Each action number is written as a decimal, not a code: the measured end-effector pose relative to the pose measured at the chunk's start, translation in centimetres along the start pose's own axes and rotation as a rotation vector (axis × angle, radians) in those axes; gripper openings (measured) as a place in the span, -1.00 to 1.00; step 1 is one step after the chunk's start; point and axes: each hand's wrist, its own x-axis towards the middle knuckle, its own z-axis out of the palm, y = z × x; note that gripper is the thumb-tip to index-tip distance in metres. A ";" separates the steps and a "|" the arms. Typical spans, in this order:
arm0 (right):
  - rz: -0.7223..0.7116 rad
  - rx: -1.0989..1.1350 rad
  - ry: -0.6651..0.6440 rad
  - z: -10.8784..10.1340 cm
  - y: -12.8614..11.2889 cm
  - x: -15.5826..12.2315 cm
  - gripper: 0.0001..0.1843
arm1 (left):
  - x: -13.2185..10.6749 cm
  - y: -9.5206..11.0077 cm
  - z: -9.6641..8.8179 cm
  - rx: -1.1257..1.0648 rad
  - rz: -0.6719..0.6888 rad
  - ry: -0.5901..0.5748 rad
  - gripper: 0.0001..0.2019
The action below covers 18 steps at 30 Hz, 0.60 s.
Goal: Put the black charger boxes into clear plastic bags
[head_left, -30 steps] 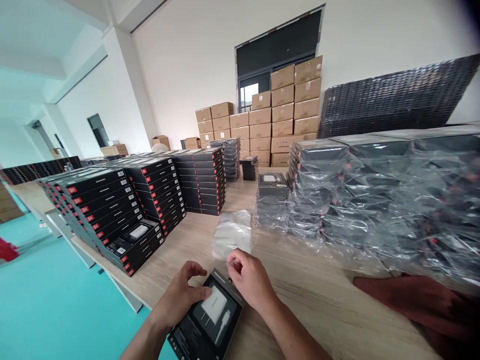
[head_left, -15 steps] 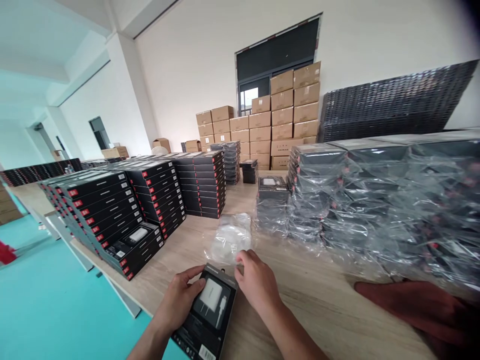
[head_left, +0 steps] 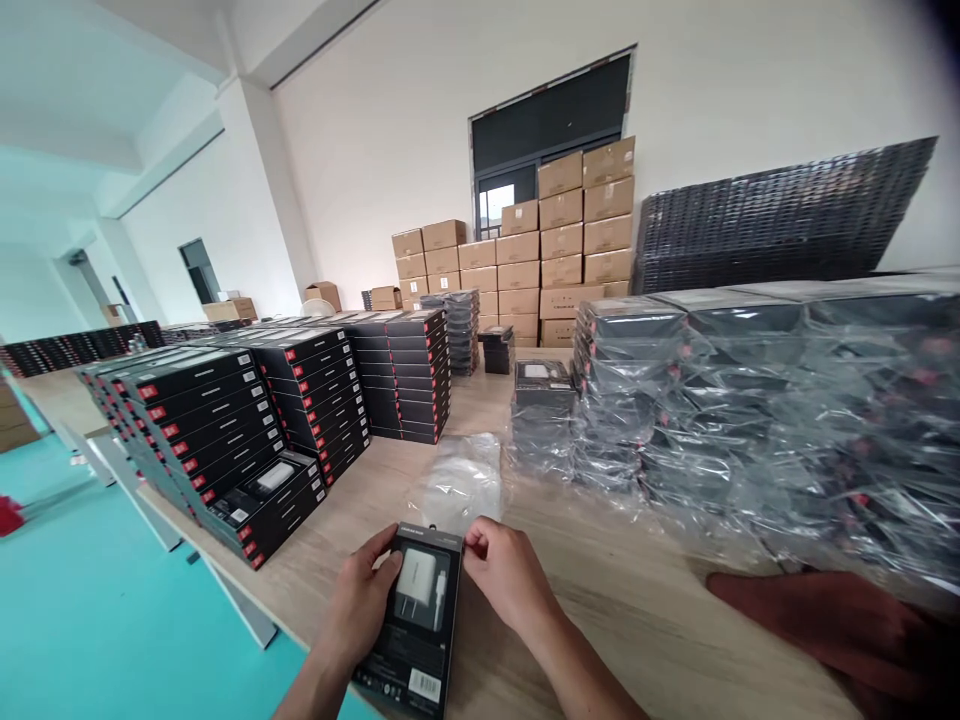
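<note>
My left hand (head_left: 365, 590) grips the upper left edge of a black charger box (head_left: 411, 645), thumb on its front. A white plug and a white cable show through the box's window. My right hand (head_left: 504, 568) is closed, fingertips pinched together at the box's upper right corner. What lies between those fingertips, if anything, is too small to make out. Just beyond the box, a pile of clear plastic bags (head_left: 463, 480) lies flat on the wooden table (head_left: 585, 570).
Stacks of black boxes (head_left: 217, 400) stand on the left, one low stack showing a charger on top. Plastic-wrapped boxes (head_left: 742, 400) fill the right side. Brown cartons (head_left: 517, 275) rise against the wall. A dark red cloth-like thing (head_left: 810, 620) is at lower right.
The charger box has turned more upright in view and moved slightly left. My right hand has come down from the bags' near edge to the box's upper right corner.
</note>
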 end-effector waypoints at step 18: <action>-0.136 0.139 0.091 -1.2 -0.3 0.6 -0.85 | 1.7 -0.7 1.5 -0.235 0.039 -0.096 -0.59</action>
